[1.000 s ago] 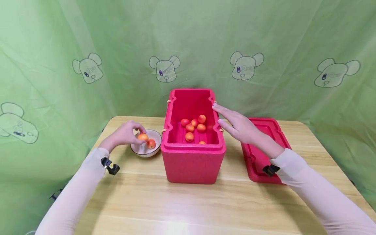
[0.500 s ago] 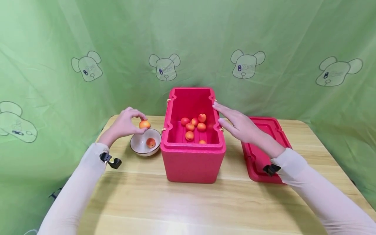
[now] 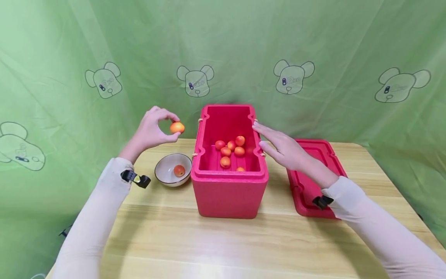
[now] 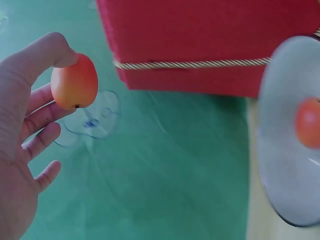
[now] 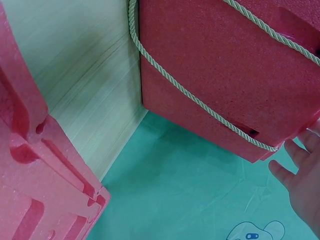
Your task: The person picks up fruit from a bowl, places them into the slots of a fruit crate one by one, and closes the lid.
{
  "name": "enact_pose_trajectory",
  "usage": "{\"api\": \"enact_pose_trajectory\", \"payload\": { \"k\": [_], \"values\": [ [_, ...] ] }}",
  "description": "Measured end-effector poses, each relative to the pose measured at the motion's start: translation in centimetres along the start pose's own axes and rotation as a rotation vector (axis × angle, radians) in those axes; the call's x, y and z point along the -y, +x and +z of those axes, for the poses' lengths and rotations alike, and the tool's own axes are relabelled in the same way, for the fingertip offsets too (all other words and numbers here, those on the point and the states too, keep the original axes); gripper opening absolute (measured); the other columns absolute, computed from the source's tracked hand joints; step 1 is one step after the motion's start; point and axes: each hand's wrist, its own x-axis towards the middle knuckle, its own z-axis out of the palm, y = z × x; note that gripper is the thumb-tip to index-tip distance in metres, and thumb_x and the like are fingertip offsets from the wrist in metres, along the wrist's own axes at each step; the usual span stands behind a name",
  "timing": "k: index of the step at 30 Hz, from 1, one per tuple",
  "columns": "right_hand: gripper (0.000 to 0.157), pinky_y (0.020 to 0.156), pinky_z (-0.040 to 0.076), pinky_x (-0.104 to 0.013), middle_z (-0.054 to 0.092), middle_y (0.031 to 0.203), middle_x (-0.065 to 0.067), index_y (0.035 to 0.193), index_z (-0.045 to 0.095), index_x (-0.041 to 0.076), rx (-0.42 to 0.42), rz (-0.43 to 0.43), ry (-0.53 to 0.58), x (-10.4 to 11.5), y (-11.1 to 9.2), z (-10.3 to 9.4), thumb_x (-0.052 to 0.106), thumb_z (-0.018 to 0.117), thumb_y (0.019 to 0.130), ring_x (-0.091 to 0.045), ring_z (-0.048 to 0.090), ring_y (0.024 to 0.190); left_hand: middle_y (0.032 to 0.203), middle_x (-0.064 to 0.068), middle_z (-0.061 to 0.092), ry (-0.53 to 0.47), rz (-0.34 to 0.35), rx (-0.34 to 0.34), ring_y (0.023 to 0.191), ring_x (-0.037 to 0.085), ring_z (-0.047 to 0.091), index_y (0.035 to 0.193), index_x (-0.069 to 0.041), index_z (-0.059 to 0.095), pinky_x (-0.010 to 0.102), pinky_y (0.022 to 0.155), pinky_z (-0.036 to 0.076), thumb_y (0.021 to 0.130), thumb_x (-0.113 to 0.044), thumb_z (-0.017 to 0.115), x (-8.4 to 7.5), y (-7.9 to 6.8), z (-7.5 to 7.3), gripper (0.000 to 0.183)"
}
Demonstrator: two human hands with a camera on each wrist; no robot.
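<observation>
Between thumb and fingers, my left hand (image 3: 152,129) pinches a small orange-red apple (image 3: 177,128) in the air, above and behind a white bowl (image 3: 162,170). One similar apple (image 3: 179,170) lies in that bowl. In the left wrist view the held apple (image 4: 75,82) shows a dark spot at its lower end. A red foam box (image 3: 230,197) without its lid stands in the middle, and several apples (image 3: 225,162) lie on its floor. My right hand (image 3: 283,149) rests with straight fingers on the box's right rim.
The red lid (image 3: 313,155) lies on the wooden table (image 3: 167,240) to the right of the box. Cord (image 5: 195,100) runs along the box's sides. A green curtain (image 3: 237,46) with bear drawings hangs behind the table.
My left hand has lifted the apple out of the bowl, upward and a little to the right. The right hand has stayed on the box rim.
</observation>
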Motion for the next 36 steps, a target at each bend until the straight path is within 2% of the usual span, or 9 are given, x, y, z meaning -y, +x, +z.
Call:
{"api": "enact_pose_trajectory", "payload": {
  "k": [8, 16, 25, 31, 36],
  "values": [
    [0.064, 0.114, 0.038, -0.060, 0.031, 0.167, 0.002, 0.161, 0.031, 0.026, -0.003, -0.007, -0.001, 0.2, 0.1, -0.1, 0.035, 0.056, 0.102, -0.026, 0.034, 0.153, 0.103, 0.004, 0.073, -0.018, 0.092, -0.055, 0.102, 0.021, 0.051, 0.105, -0.010, 0.074, 0.041, 0.094, 0.036, 0.073, -0.020, 0.085, -3.4, 3.4, -0.7, 0.035],
    [0.063, 0.116, 0.037, -0.059, 0.031, 0.167, 0.001, 0.161, 0.032, 0.024, -0.005, -0.016, -0.009, 0.2, 0.1, -0.3, 0.035, 0.055, 0.102, -0.029, 0.035, 0.152, 0.103, 0.001, 0.072, -0.040, 0.167, -0.032, 0.103, 0.018, 0.050, 0.105, -0.012, 0.074, 0.040, 0.097, 0.036, 0.075, -0.023, 0.086, -6.5, 6.1, -0.2, 0.035],
    [0.063, 0.115, 0.038, -0.059, 0.031, 0.167, 0.001, 0.160, 0.032, 0.024, -0.006, -0.012, -0.006, 0.2, 0.0, -0.1, 0.035, 0.055, 0.102, -0.029, 0.034, 0.153, 0.100, 0.000, 0.073, -0.028, 0.253, 0.098, 0.098, 0.018, 0.051, 0.104, -0.012, 0.074, 0.038, 0.093, 0.039, 0.077, -0.026, 0.082, -8.7, 8.3, 2.1, 0.032],
    [0.064, 0.113, 0.040, -0.059, 0.032, 0.167, 0.000, 0.161, 0.032, 0.024, -0.005, -0.015, -0.003, 0.3, -0.1, -0.1, 0.034, 0.056, 0.102, -0.027, 0.035, 0.153, 0.102, 0.001, 0.072, -0.065, 0.193, 0.223, 0.099, 0.022, 0.051, 0.106, -0.013, 0.074, 0.034, 0.086, 0.043, 0.077, -0.026, 0.083, -9.4, 8.8, 3.9, 0.032],
    [0.063, 0.113, 0.040, -0.059, 0.033, 0.167, -0.001, 0.160, 0.034, 0.021, -0.005, -0.016, -0.003, 0.3, 0.0, -0.3, 0.034, 0.056, 0.102, -0.028, 0.035, 0.152, 0.102, 0.001, 0.071, -0.064, 0.169, 0.285, 0.100, 0.024, 0.051, 0.107, -0.014, 0.074, 0.034, 0.083, 0.044, 0.078, -0.025, 0.081, -9.6, 8.6, 4.7, 0.032]
  ]
}}
